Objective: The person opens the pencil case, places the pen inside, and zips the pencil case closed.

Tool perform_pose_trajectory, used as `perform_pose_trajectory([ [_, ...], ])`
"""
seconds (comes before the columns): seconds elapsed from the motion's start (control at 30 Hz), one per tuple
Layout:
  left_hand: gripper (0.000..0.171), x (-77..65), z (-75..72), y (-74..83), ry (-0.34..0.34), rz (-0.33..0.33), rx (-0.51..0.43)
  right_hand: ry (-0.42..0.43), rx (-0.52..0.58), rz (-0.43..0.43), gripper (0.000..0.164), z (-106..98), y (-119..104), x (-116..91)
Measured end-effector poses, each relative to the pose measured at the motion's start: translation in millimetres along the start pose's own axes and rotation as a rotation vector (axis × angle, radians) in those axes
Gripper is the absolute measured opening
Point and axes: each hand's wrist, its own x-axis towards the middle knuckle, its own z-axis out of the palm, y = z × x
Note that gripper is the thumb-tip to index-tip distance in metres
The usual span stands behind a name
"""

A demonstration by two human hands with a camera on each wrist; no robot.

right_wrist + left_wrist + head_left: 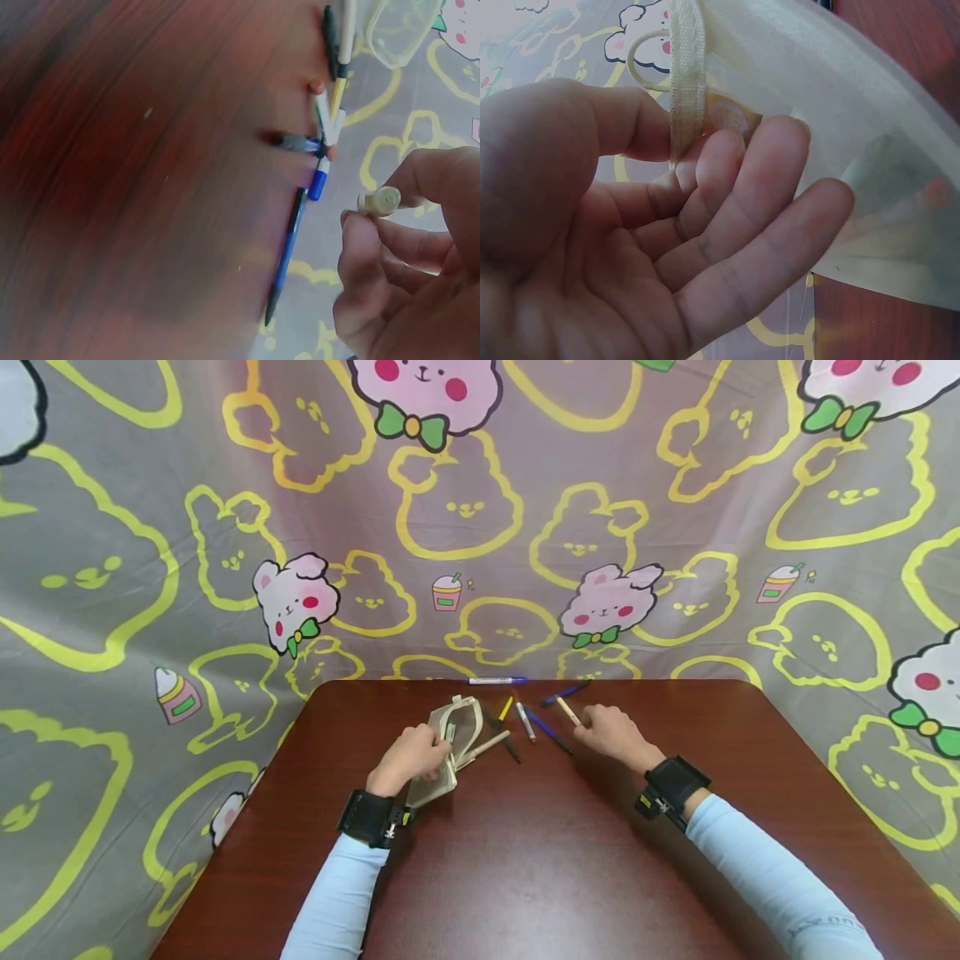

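In the head view my left hand [408,758] pinches the edge of a pale mesh pencil pouch [433,791] on the left of the table. The left wrist view shows the thumb and fingers on the woven rim [688,75] of the pouch, with a loop beside it. Blurred shapes show through its mesh [885,195]. My right hand [615,737] holds a cream-coloured marker [567,711] between thumb and fingers, to the right of the loose pens. In the right wrist view that marker [385,201] is seen end-on.
Between the hands lie a yellow pen [506,708], a white marker [526,723], a blue pen [551,732] and a dark pen [513,749]. Another blue pen [564,693] and a white-and-blue marker [497,681] lie near the table's far edge. A patterned cloth [480,577] hangs behind.
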Motion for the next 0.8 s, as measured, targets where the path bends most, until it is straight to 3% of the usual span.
perform_pose_trajectory([
  [0.2, 0.029, 0.6, -0.6, -0.3, -0.003, 0.016, -0.008, -0.128, 0.292, 0.091, 0.022, 0, -6, 7],
  [0.4, 0.03, 1.0, -0.2, -1.7, -0.007, 0.017, -0.006, -0.187, 0.544, 0.167, 0.024, 4, -14, 12],
  [0.8, 0.031, 1.3, -0.6, 0.8, -0.005, 0.025, 0.005, -0.331, 0.894, 0.223, 0.019, 19, -39, 19],
])
